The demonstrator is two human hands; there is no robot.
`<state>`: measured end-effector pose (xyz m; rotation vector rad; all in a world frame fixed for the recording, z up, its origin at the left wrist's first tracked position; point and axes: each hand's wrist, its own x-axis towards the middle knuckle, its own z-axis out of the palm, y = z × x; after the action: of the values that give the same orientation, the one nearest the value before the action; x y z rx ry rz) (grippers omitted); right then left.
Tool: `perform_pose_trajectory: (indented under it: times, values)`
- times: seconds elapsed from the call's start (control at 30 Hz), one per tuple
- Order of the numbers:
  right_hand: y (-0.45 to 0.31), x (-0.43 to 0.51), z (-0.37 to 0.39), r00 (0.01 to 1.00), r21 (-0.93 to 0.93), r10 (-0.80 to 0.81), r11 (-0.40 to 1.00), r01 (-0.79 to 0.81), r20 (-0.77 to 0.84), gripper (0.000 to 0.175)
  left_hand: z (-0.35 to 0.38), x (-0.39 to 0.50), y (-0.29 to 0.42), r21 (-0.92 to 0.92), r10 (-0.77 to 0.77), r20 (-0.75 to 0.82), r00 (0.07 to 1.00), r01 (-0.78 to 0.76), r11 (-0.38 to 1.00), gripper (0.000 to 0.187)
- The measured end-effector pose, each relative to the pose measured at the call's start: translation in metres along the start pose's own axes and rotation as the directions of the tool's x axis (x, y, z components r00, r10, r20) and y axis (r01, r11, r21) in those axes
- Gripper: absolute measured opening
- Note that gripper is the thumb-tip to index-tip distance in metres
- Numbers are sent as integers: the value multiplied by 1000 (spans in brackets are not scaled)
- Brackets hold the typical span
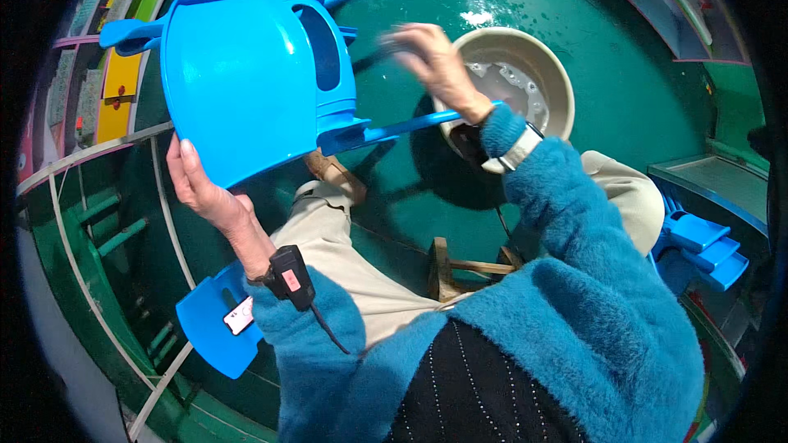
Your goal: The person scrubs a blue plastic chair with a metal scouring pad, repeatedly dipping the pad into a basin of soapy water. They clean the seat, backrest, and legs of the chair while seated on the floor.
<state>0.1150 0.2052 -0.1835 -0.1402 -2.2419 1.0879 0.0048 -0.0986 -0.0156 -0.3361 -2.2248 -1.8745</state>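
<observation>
A blue plastic chair (pixel 246 80), tipped so that its legs point right, fills the upper left of the view. My left hand (pixel 206 181) grips its near lower edge, thumb on the outside. Above the left rim of a beige basin (pixel 563 98), my right hand (pixel 434 64) is blurred by motion, its fingers apart and nothing visible between them. Greyish, foamy water (pixel 508 89) lies in the basin. One blue chair leg (pixel 418 125) reaches under my right wrist to the basin's rim.
Another blue chair (pixel 215 320) at lower left carries a phone (pixel 239 316). A low wooden stool (pixel 440 271) stands between my legs. Stacked blue chairs (pixel 702 240) are at right. Shelves (pixel 117 43) line the left; the green floor (pixel 381 209) is wet beyond the basin.
</observation>
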Motion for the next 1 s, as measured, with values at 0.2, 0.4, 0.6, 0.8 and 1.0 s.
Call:
perform_pose_trajectory:
  times: [0.2, 0.4, 0.6, 0.8, 1.0]
  values:
    - [73, -101, -55, 825, -204, 560, 819, -536, 81, 30, 12, -8, 11, 28, 74, 108, 991, -78, 997, 36]
    - [180, -91, -58, 555, -118, 798, 590, -799, 236, 41, 9, -9, 9, 284, 162, 0, 987, -155, 946, 40]
    - [226, -141, -78, 591, -426, 723, 690, -586, 358, 46, -20, 3, -2, 282, -34, -247, 968, 106, 953, 49]
    - [241, -210, -32, 574, -764, 738, 583, -276, 356, 42, -33, 3, -7, 377, -45, -264, 964, 146, 915, 53]
    - [261, -193, -49, 471, -481, 721, 692, -539, 509, 58, -25, -3, 2, 175, -143, -216, 966, 183, 967, 51]
